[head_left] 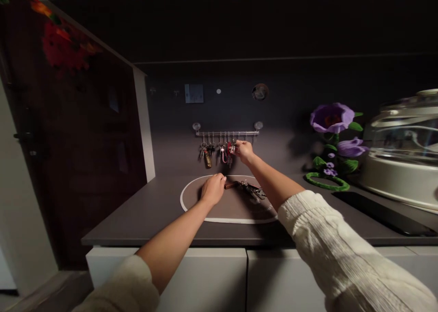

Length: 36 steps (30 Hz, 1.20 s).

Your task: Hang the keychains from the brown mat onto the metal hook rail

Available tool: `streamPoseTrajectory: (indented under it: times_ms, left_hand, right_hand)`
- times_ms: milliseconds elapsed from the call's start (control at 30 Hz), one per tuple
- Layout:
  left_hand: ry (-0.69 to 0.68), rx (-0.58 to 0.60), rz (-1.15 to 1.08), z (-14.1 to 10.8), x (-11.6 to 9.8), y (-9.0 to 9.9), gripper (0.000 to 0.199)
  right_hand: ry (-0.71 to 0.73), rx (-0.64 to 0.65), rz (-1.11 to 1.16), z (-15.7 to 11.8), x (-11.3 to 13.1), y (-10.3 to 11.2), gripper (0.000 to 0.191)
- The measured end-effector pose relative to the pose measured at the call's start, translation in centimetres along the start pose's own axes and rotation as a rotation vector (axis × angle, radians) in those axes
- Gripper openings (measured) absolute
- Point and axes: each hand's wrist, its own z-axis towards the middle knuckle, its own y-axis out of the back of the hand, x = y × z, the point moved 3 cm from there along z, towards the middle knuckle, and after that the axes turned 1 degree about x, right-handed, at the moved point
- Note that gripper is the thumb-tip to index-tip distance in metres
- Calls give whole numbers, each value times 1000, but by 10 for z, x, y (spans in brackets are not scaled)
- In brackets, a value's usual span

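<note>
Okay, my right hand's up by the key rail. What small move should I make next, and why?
Perhaps keep your right hand steady and check the hook beneath the rail before loosening your grip. It is right beside the hanging keys, and what it pinches is too small to tell. More keys lie below on the oval mat.
</note>
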Motion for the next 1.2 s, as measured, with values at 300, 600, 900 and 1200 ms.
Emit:
streamPoseTrajectory:
  times_ms: [300, 600, 900, 1200]
  left_hand:
    - [-6, -5, -10, 1, 2, -2, 28]
    - [3, -16, -15, 2, 3, -2, 26]
    - [6, -21, 1, 3, 6, -4, 28]
    - [-2, 8, -23, 1, 2, -1, 26]
  right_hand:
    - [-49, -80, 4, 7, -5, -1, 17]
    - [-80, -83, -25, 2, -11, 3, 22]
    - [-31, -60, -111, 9, -20, 10, 18]
    - [-25, -33, -188, -3, -17, 28, 13]
